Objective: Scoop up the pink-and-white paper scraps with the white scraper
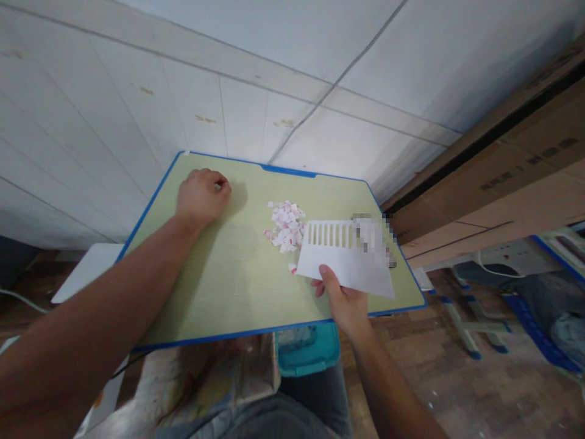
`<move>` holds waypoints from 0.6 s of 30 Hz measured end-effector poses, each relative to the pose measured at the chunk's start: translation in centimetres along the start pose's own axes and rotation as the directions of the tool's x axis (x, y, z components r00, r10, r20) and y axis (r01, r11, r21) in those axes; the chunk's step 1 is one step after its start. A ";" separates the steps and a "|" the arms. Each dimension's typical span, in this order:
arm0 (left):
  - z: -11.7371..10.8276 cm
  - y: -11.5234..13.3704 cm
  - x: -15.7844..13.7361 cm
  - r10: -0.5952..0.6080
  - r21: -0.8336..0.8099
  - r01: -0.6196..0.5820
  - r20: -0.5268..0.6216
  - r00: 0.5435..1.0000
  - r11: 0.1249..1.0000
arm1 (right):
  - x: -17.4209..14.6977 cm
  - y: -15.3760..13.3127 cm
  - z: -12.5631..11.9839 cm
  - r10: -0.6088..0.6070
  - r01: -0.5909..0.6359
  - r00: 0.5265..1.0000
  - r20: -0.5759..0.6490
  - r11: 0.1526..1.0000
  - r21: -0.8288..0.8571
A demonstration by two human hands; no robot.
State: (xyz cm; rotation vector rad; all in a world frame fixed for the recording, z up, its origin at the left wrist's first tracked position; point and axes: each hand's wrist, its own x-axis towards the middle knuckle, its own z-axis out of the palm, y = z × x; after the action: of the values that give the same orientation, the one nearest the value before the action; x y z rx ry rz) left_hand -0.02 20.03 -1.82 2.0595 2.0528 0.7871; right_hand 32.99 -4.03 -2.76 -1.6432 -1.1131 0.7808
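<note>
Paper sheet (347,259) with slots cut along its top edge lies at the right of a green, blue-edged desk (219,286), pinched at its near edge by the right hand (345,302). Pink-and-white paper scraps (286,227) sit heaped just beside it. The left hand (201,195) rests fisted farther left.

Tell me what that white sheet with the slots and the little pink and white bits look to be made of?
The white sheet in the right hand looks like thin matte paper or card: flat, crisp edges, cut slots. The bits look like torn paper scraps, pink and white, though plastic film can't be ruled out.
</note>
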 end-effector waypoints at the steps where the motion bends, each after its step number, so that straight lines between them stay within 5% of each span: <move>1: 0.0 0.0 0.0 0.003 0.004 -0.003 0.002 1.000 1.000 | 0.0 0.0 -0.1 0.006 -0.006 1.000 -0.018 1.000 0.014; 18: -0.7 0.6 -0.4 -0.001 0.051 0.002 -0.023 1.000 0.999 | 2.5 0.1 0.0 -0.065 0.059 0.996 0.054 0.992 0.110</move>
State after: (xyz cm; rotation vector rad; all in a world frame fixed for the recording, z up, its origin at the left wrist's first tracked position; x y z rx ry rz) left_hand 0.27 19.47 -1.05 2.0845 2.1080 0.7693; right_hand 33.98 -1.74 -2.78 -1.4967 -1.1366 0.8377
